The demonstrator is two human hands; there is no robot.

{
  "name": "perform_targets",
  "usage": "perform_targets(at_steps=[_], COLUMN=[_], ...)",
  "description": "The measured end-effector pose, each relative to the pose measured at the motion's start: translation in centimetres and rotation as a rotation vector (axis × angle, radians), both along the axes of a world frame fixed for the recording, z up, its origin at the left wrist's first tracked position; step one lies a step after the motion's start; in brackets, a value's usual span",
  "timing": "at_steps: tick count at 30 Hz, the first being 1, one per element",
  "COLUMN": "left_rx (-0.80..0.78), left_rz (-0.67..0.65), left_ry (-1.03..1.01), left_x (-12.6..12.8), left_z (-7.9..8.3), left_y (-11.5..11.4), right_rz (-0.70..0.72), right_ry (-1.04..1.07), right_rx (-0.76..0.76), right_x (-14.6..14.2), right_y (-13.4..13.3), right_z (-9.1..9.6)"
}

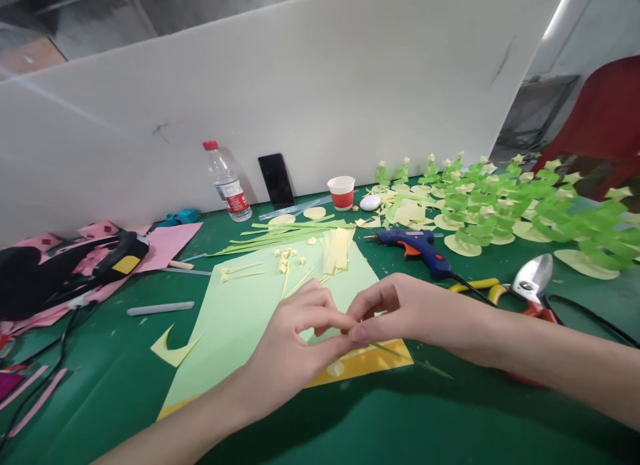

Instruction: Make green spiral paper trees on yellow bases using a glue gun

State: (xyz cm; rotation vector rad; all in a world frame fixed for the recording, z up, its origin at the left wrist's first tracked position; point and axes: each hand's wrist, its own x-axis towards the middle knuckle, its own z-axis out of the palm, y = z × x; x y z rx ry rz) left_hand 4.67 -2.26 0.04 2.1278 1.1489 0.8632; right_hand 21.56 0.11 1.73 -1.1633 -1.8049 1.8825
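Here we are in what looks like a paper-craft workshop, a blue glue gun (pixel 420 246) on the green counter (pixel 115 365) giving it away, with ranks of green paper models (pixel 515 210) to its right, shears (pixel 533 278) right and nearer, and cut strips (pixel 280 237) spread to its left.

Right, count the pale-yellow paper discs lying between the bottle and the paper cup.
2: one disc in front of the black smartphone, the other disc nearer the paper cup. More could be hidden under the green strips.
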Motion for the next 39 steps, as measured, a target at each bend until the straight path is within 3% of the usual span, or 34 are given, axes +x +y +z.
perform_targets(at_steps=[4,12,20,27,34,39], left_rx=[-0.111,-0.156,-0.02,-0.153,-0.144,-0.042], left_rz=[0.087,0.142,-0.104,0.073,0.108,-0.006], left_ry=[-0.019,-0.021,0.019,-0.077,-0.032,0.003], left_x=[0.4,0.5,0.1,0.2,0.5,0.0], left_z=[0.2,0.0,-0.3,-0.1,0.0,-0.1], left_y=[-0.1,0.0,0.3,0.3,0.0,0.3], right_rz=[0.043,-0.065,0.014,0.194,-0.021,-0.03], right_ry=[-0.044,0.032,-0.024,-0.009,0.061,0.067], right_rx=[0.026,-0.03,0.034,0.042,-0.016,-0.004], right_x=[-0.1,-0.6,0.2,0.5,-0.6,-0.3], right_y=[-0.2,-0.7,0.3,0.6,-0.4,-0.2], right_z=[-0.5,-1.0,-0.4,-0.5,-1.1,-0.7])
